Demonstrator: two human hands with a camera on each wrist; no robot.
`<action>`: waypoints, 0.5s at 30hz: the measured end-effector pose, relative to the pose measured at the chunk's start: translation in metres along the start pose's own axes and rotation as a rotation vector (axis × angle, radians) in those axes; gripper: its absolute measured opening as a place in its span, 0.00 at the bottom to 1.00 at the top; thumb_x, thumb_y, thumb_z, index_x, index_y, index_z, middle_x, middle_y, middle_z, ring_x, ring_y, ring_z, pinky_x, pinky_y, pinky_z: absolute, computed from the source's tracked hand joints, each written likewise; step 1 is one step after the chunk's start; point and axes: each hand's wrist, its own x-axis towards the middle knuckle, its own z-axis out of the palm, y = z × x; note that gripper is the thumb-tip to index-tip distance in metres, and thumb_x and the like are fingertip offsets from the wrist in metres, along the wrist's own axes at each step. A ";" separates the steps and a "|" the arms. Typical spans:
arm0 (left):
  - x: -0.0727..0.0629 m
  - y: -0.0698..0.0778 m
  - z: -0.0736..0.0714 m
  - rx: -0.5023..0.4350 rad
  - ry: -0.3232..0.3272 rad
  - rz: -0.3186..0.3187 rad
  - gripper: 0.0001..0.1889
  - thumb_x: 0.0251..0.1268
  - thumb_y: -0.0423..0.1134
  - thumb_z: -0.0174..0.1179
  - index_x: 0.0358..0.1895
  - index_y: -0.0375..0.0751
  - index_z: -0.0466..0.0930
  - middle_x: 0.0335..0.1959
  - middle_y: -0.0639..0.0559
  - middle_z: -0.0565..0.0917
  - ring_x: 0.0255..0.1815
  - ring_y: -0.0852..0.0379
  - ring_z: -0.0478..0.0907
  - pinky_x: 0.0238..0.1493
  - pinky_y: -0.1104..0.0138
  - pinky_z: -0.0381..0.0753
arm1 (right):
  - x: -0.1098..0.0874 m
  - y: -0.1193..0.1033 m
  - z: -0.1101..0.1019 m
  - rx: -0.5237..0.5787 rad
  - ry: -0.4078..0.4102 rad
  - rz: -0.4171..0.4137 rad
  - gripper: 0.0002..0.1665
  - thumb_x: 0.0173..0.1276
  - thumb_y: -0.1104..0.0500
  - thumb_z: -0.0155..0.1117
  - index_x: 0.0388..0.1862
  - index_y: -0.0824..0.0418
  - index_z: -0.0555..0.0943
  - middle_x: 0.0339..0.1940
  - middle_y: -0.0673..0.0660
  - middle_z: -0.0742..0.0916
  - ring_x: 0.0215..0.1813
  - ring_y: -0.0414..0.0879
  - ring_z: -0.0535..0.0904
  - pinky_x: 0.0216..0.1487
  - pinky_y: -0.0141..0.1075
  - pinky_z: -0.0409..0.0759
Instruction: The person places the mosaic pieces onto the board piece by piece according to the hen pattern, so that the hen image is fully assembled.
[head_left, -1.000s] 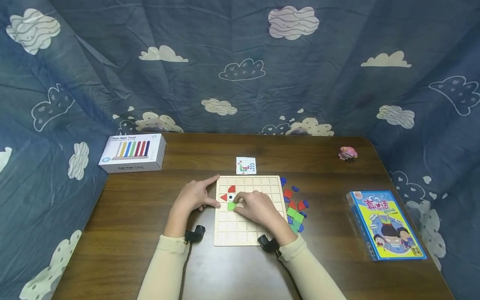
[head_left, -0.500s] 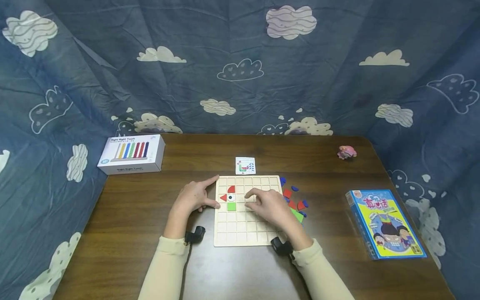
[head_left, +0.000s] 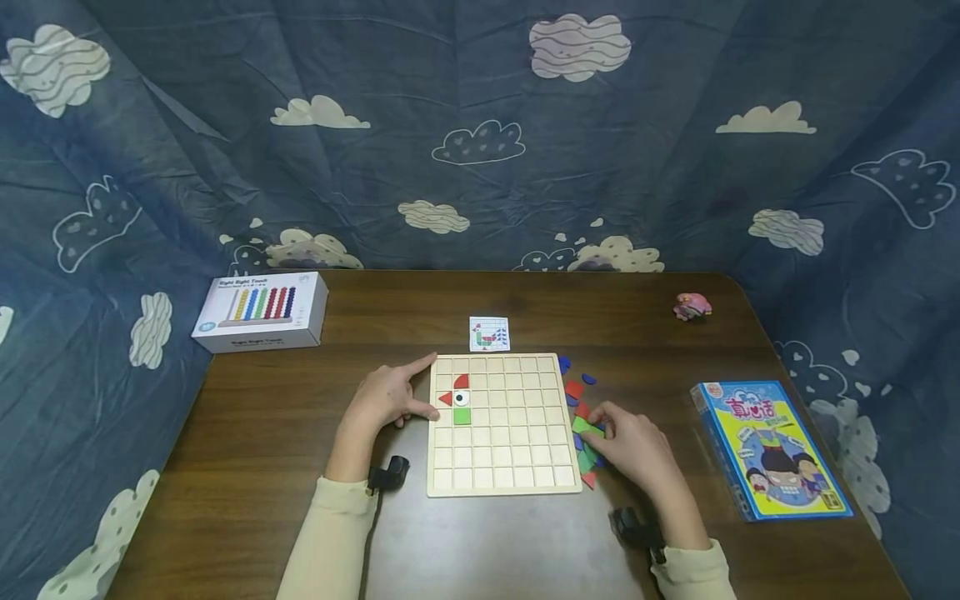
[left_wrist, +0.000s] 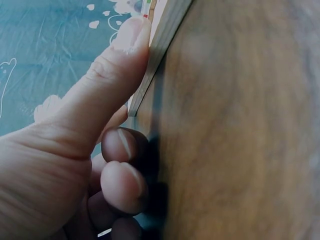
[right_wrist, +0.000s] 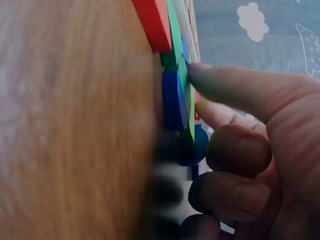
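Observation:
A wooden grid board [head_left: 504, 477] lies flat on the table. In its upper left cells sit a red quarter-round tile [head_left: 461, 382], a red triangle [head_left: 446, 398], an eye tile [head_left: 461, 398] and a green square [head_left: 462, 416]. My left hand [head_left: 382, 397] rests at the board's left edge, thumb and index finger spread straight; in the left wrist view the thumb [left_wrist: 107, 75] lies against the board's side. Right of the board, my right hand [head_left: 633, 439] pinches a green square tile [head_left: 587, 427] between thumb and index finger, within a loose pile of tiles.
A picture card [head_left: 489, 334] showing a bird on a grid lies behind the board. Red, blue and green tiles, among them a red one [head_left: 573, 389], scatter along its right side. A white box [head_left: 258, 312], a pink toy [head_left: 692, 306] and a blue-yellow box [head_left: 772, 450] stand farther out.
My right hand has left the green square on the board and moved right to the loose tiles, where it pinches another green square. The left hand stays at the board's edge.

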 end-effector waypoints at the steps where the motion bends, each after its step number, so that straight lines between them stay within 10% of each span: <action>1: 0.000 -0.001 0.000 -0.004 -0.001 -0.004 0.58 0.42 0.59 0.85 0.82 0.69 0.63 0.17 0.52 0.77 0.12 0.57 0.79 0.28 0.64 0.74 | 0.000 -0.001 0.001 -0.007 -0.004 0.001 0.18 0.68 0.47 0.76 0.48 0.57 0.86 0.21 0.50 0.76 0.23 0.43 0.69 0.24 0.36 0.62; 15: -0.001 0.000 -0.002 -0.054 -0.021 -0.036 0.57 0.43 0.57 0.85 0.82 0.71 0.63 0.19 0.51 0.78 0.13 0.56 0.78 0.25 0.65 0.73 | 0.003 -0.008 0.000 -0.129 0.004 0.045 0.26 0.67 0.46 0.76 0.55 0.62 0.84 0.18 0.51 0.78 0.21 0.45 0.70 0.22 0.37 0.63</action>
